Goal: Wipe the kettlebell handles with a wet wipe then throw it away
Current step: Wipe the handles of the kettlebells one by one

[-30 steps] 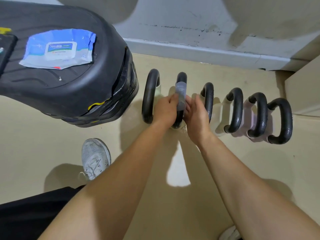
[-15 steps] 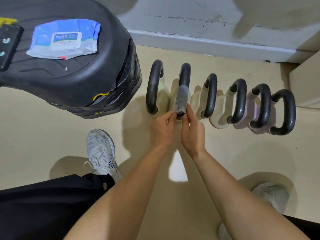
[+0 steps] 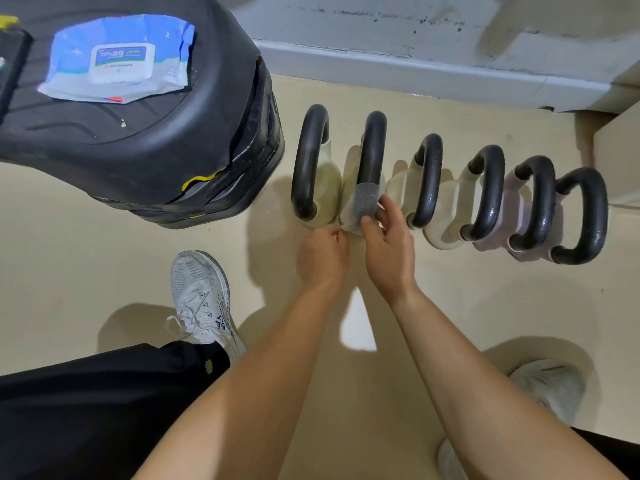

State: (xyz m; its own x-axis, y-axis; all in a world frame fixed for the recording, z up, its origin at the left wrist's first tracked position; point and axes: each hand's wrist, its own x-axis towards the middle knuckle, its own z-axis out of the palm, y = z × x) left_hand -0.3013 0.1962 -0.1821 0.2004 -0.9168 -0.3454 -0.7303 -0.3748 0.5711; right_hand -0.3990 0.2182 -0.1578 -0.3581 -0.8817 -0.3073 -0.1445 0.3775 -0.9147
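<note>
Beige floor by the wall. Both hands, left hand (image 3: 323, 256) and right hand (image 3: 389, 249), pinch the wipe (image 3: 362, 206) around the second handle (image 3: 372, 147); I'd keep it snug, sliding slowly.

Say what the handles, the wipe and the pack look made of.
Handles: likely cast metal, black coating, pebbly with glints.
Wipe: thin wet nonwoven cloth, the dark handle showing through.
Pack: soft plastic film, creased and glossy, with a stiffer white flap.

Six kettlebells (image 3: 450, 188) in a row along the wall (image 3: 433, 36), wipes pack (image 3: 117, 64) on bench (image 3: 138, 140) left of them
</note>
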